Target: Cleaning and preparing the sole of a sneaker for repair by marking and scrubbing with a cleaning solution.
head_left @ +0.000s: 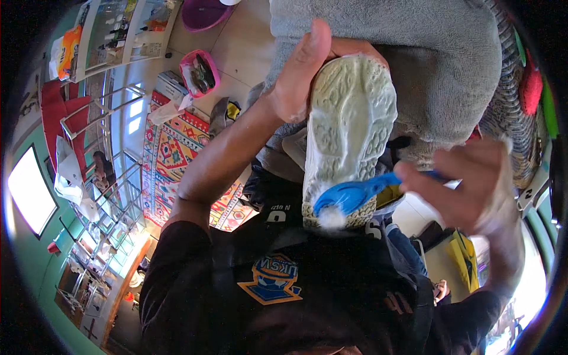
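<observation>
A pale shoe [349, 124] is held in front of my chest with its patterned sole facing me, wet with white foam. My left hand [299, 77] grips it at the upper end; the thumb points up beside it and the fingers go behind it, mostly hidden. A blue scrub brush [355, 192] lies across the lower end of the sole. My right hand [467, 186], slightly smeared by motion, is closed round the brush's handle. White suds cling to the brush's bristle end, where it touches the sole.
Beyond the shoe lies a thick grey towel [438, 65]. To the left are a patterned rug [168, 160], a pink basket [204, 74] with items inside, a purple basin [201, 15] and a glass display cabinet [118, 32]. A yellow bag [464, 260] stands at the lower right.
</observation>
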A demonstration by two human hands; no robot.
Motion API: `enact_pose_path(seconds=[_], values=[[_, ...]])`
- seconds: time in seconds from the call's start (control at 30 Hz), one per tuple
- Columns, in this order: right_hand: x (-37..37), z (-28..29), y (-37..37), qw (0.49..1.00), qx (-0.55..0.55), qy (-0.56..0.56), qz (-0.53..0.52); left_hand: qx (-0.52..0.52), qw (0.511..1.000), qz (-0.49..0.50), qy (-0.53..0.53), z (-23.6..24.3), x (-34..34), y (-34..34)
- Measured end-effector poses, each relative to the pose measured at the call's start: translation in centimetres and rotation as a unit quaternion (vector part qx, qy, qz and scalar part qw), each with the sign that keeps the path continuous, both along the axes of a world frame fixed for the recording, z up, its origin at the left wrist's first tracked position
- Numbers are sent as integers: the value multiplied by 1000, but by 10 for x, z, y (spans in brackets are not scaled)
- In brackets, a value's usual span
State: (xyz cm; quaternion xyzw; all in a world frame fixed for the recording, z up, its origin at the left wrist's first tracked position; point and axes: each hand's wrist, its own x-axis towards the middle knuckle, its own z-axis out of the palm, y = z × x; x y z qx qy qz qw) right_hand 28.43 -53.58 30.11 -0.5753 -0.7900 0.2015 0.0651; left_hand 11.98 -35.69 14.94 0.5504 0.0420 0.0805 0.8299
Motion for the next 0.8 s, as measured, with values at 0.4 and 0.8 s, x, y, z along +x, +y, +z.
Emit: enact_pose_path(seconds=[0.4, 0.8], values=[[25, -17, -19, 998, 54, -17, 27, 20, 995, -41, 85, 11, -6, -3], [12, -1, 3, 996, -42, 5, -72, -69, 995, -36, 69, 10, -7, -3]])
